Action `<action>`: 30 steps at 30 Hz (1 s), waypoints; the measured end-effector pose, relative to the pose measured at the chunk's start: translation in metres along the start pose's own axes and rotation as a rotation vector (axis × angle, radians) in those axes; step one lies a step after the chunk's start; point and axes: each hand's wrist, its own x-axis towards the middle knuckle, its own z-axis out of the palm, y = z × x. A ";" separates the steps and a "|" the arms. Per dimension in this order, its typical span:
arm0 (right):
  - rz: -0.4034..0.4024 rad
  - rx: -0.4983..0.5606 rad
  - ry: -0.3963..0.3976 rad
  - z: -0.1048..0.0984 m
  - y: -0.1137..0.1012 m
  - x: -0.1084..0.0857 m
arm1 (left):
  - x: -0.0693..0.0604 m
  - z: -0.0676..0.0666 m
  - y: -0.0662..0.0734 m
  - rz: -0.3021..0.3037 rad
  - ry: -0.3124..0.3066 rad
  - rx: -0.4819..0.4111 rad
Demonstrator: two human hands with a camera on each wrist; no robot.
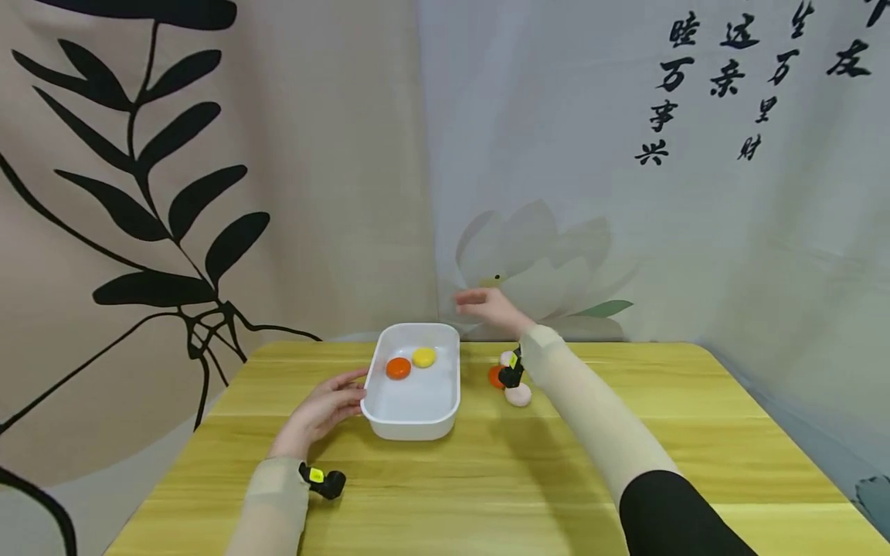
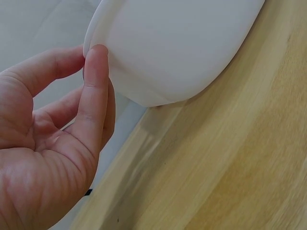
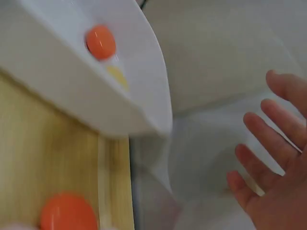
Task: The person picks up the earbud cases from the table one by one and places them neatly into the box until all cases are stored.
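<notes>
The white plastic tub (image 1: 412, 401) is at the table's far middle. A glossy orange rounded piece (image 1: 399, 368) and a yellow one (image 1: 424, 357) lie inside it. My left hand (image 1: 332, 405) is at its left side; in the left wrist view, thumb and fingertips come together at the rim (image 2: 91, 36). My right hand (image 1: 495, 307) is raised to the right of the tub, beyond the table's far edge. Its fingers (image 3: 268, 136) are spread and hold nothing. Below its wrist lie another orange piece (image 1: 496, 377) and pale pink ones (image 1: 518, 395), partly hidden by the wrist camera.
The wooden table (image 1: 431, 502) reaches to a printed curtain (image 1: 348, 193) behind it. Small black cameras sit on the left wrist (image 1: 327, 483) and right wrist (image 1: 511, 374). The right forearm (image 1: 598, 409) crosses above the table's right half.
</notes>
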 end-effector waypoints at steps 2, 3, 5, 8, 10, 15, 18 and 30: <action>-0.003 0.019 0.027 -0.012 0.005 -0.004 | -0.002 -0.003 0.002 0.007 -0.003 0.009; 0.001 0.034 0.035 -0.017 0.008 -0.007 | -0.002 -0.005 0.003 0.010 -0.003 0.012; 0.016 0.060 0.050 -0.027 0.015 -0.012 | -0.003 -0.009 0.004 0.014 -0.003 0.015; 0.034 0.120 0.069 -0.039 0.029 -0.020 | -0.005 -0.013 0.004 0.015 -0.002 0.031; 0.039 0.150 0.099 -0.045 0.041 -0.025 | -0.007 -0.015 0.003 0.012 0.004 0.033; 0.060 0.163 0.182 -0.056 0.065 -0.042 | -0.011 -0.017 0.002 0.011 0.005 0.021; 0.077 0.173 0.212 -0.060 0.076 -0.053 | -0.011 -0.016 0.000 0.013 -0.003 0.010; 0.185 0.129 0.242 -0.063 0.125 -0.080 | -0.001 -0.002 0.001 0.006 -0.027 0.005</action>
